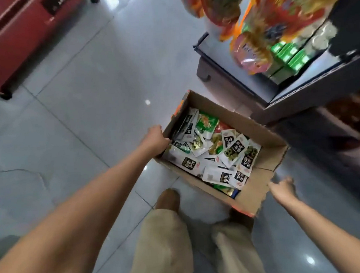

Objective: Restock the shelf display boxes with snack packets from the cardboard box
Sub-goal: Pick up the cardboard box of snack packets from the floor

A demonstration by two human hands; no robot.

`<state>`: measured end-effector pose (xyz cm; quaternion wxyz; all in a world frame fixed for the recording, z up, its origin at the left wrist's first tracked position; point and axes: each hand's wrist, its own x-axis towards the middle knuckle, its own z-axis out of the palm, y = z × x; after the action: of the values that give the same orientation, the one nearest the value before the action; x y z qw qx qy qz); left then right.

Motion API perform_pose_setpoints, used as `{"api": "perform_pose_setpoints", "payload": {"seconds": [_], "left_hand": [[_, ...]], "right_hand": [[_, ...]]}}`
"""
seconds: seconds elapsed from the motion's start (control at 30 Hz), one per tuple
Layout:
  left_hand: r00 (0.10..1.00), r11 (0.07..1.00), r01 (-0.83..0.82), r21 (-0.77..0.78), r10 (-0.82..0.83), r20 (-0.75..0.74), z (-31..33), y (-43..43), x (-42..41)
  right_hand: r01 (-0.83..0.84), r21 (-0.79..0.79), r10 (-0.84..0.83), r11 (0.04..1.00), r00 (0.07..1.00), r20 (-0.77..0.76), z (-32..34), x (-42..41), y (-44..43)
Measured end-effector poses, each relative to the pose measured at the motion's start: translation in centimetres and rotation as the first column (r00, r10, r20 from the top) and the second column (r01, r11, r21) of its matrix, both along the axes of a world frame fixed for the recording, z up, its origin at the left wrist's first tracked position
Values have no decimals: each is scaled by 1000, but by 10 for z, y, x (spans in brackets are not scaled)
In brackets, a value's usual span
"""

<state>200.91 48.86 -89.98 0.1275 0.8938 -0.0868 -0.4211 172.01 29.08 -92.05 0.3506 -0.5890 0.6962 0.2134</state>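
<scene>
on cardboard box (267, 143) rim, left hand (154, 141) grips; right hand (283, 190) seemingly apart.

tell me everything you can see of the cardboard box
The cardboard box is brown, corrugated and open-topped, with orange print on its outer edges. It lies askew beside the shelf, filled with loose packets, mostly white, some green. The left hand grips its left wall over the rim. The blurred right hand is by its near right corner; whether it touches cannot be told.
</scene>
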Motion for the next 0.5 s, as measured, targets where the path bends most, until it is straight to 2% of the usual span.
{"api": "perform_pose_setpoints", "payload": {"seconds": [0.13,0.27,0.37,0.5], "left_hand": [[1000,1000,-6,10,5,21,-58,0,-4],[993,998,64,3,-64,102,-88,2,-1],[978,994,105,32,-109,176,-94,-2,5],[973,989,143,39,-148,178,-83,-5,5]], "right_hand": [[92,-77,-91,993,996,13,-54,-7,-7],[-10,-175,7,985,1000,-18,-80,4,-11],[-15,-216,5,976,999,-48,-85,10,-19],[-50,-206,35,977,996,-77,-84,3,-25]]}}
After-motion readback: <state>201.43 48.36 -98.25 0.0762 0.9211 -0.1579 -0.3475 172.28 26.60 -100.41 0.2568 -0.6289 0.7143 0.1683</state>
